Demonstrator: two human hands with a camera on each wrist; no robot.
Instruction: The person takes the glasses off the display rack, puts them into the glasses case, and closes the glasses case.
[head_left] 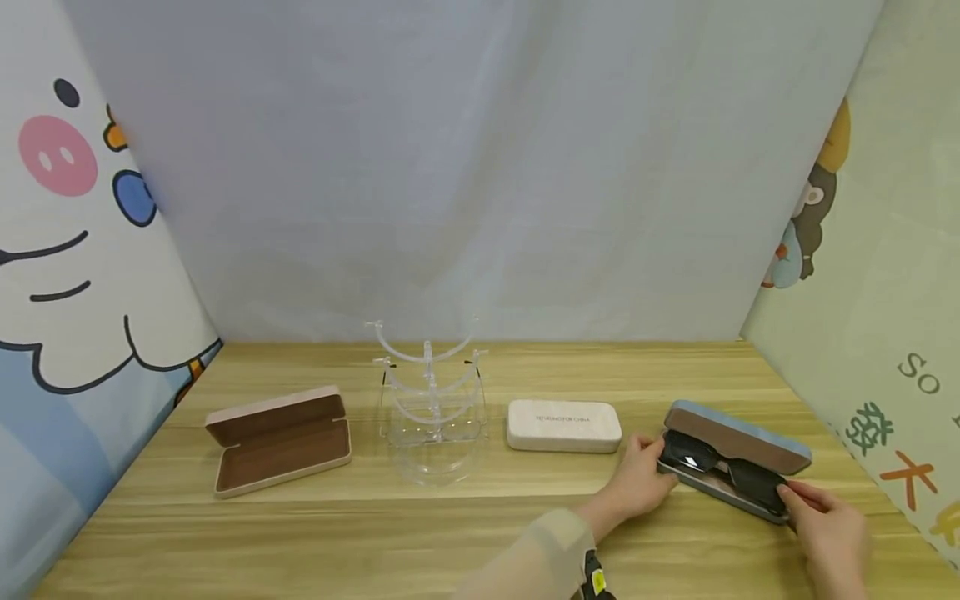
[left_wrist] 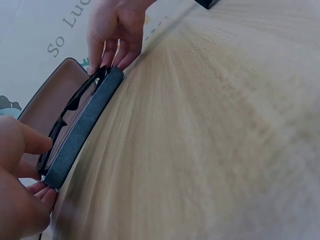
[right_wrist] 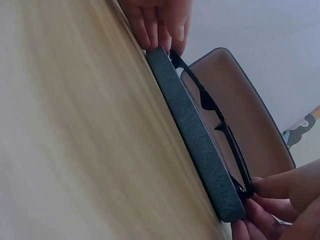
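A pair of black sunglasses [head_left: 723, 468] lies over the lower half of an open blue-grey glasses case [head_left: 772, 446] with a brownish lining. My left hand [head_left: 643, 477] pinches the left end of the sunglasses, with lower fingers against the case's end. At the opposite end, my right hand [head_left: 828, 533] holds the frame between thumb and fingers. In the right wrist view the sunglasses [right_wrist: 204, 100] stand slightly above the rim of the case [right_wrist: 192, 135], lenses side by side along it. The lid of the case leans back behind them.
A closed white glasses case [head_left: 564, 427] lies left of my left hand. Further left stands a clear tiered display rack [head_left: 433, 387] with thin-framed eyeglasses on it. An open pale case with brown lining [head_left: 285, 450] sits at the left. Printed cloths hang around the wooden table [head_left: 360, 550].
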